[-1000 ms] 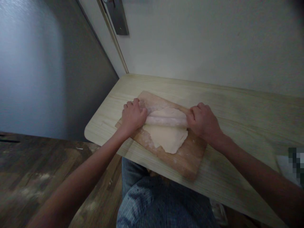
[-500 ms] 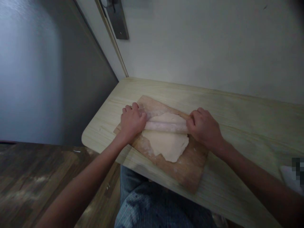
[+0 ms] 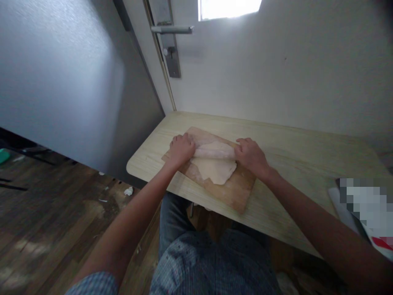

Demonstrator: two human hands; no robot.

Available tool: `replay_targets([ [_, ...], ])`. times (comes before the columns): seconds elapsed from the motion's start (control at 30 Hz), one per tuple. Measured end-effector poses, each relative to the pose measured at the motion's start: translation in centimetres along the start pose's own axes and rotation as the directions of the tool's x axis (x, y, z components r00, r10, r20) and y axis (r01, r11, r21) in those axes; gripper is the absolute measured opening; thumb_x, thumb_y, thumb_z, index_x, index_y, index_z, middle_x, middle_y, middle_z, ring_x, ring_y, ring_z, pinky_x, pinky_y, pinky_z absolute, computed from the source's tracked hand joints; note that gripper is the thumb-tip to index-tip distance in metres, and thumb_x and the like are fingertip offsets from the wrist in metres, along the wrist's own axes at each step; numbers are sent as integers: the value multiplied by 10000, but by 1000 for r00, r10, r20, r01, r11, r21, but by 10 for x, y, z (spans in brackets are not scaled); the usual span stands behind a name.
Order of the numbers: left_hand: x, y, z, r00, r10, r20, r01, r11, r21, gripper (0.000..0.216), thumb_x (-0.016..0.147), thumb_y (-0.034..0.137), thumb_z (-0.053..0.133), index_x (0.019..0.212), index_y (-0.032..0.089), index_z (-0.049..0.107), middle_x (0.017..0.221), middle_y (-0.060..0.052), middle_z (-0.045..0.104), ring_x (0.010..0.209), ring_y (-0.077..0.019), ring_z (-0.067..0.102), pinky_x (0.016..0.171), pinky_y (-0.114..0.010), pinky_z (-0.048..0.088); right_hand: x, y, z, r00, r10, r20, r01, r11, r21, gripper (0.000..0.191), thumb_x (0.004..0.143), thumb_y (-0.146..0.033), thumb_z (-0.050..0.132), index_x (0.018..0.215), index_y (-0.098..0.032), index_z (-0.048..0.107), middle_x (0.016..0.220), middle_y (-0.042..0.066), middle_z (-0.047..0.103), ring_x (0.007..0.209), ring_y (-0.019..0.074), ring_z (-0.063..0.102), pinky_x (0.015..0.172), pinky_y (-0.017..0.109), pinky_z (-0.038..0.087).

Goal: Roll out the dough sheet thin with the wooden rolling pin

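Observation:
A flour-dusted rolling pin [image 3: 215, 153] lies across a flat, ragged-edged sheet of dough [image 3: 215, 170]. My left hand [image 3: 182, 148] is closed over the pin's left end, and my right hand [image 3: 250, 155] grips its right end. Under the dough is a wooden cutting board [image 3: 235, 196], set at a slant and smeared with flour. Both ends of the pin are hidden beneath my fingers.
The board rests on a pale wooden table [image 3: 294, 164] with a rounded left corner. Behind it stands a white door with a metal handle [image 3: 173, 30]. At right lies a partly blurred-out packet [image 3: 368, 205]. Scraps litter the wooden floor [image 3: 76, 221].
My view has tilted up and back, bringing the door handle, a bright pane and more floor into sight. Both hands still hold the rolling pin on the dough.

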State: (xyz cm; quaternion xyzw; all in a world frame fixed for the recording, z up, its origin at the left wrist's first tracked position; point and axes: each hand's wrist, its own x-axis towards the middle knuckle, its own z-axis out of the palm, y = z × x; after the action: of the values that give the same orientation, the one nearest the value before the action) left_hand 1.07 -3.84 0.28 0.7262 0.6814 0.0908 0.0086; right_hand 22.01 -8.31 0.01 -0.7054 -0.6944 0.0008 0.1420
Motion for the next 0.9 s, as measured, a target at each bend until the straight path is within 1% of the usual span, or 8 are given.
replay_targets([
  [0.07,-9,-3,-1,998,56,-11,-56,998,4,394,852,249,310,1173,99,482,1181,-173,549,1146,-263,469,952,-402,365,-8,-1,-2,999,-31,-9,31,999,17,369,843,-189,293,1026,-101,602,1029,159,621,955,237,559,783,334,415],
  [0.13,-20,-8,-1,991,127,-47,-127,992,16,400,856,226,304,1190,90,476,1219,-167,533,1192,-247,432,1002,-402,319,-19,-2,-3,997,-68,-22,69,997,28,380,866,-207,275,1027,-118,607,1041,135,632,958,226,567,808,330,415],
  [0.23,-39,-15,1,972,211,-100,-210,978,18,427,869,218,275,1226,79,462,1301,-166,477,1246,-246,382,1033,-405,290,-38,-2,-4,985,-156,-71,158,987,14,403,890,-244,270,1090,-112,595,1127,123,616,1028,228,548,878,347,400],
  [0.33,-55,-22,2,968,232,-93,-235,972,-22,451,881,232,245,1233,59,467,1330,-178,452,1252,-250,387,1019,-396,325,-53,0,-3,964,-243,-104,243,970,-17,422,900,-250,277,1134,-73,579,1184,132,591,1127,238,495,945,359,367],
  [0.43,-62,-25,3,969,235,-78,-239,970,-48,452,882,238,237,1196,45,499,1321,-179,466,1244,-247,405,1027,-389,326,-59,1,-3,956,-272,-105,271,962,-30,429,900,-248,280,1134,-53,582,1190,134,589,1156,245,476,967,366,355],
  [0.67,-48,-20,4,967,236,-96,-239,971,-18,414,872,235,244,1046,110,598,1238,-122,549,1212,-236,438,1051,-381,308,-45,0,-4,971,-231,-63,231,973,2,429,899,-247,266,1114,-76,595,1155,129,613,1107,230,520,959,366,368],
  [0.77,-40,-18,6,964,241,-113,-244,970,-17,418,872,224,242,1096,112,577,1247,-111,546,1215,-222,435,1060,-389,295,-37,0,-2,979,-196,-63,197,980,16,436,898,-246,263,1139,-72,582,1175,141,599,1094,228,533,959,370,372],
  [0.9,-28,-17,9,965,234,-116,-240,970,-43,449,863,208,255,1213,86,508,1274,-120,528,1223,-213,429,1063,-380,290,-27,1,1,989,-147,-15,147,988,38,452,903,-245,232,1207,-108,536,1223,127,571,1137,233,508,958,414,378],
])
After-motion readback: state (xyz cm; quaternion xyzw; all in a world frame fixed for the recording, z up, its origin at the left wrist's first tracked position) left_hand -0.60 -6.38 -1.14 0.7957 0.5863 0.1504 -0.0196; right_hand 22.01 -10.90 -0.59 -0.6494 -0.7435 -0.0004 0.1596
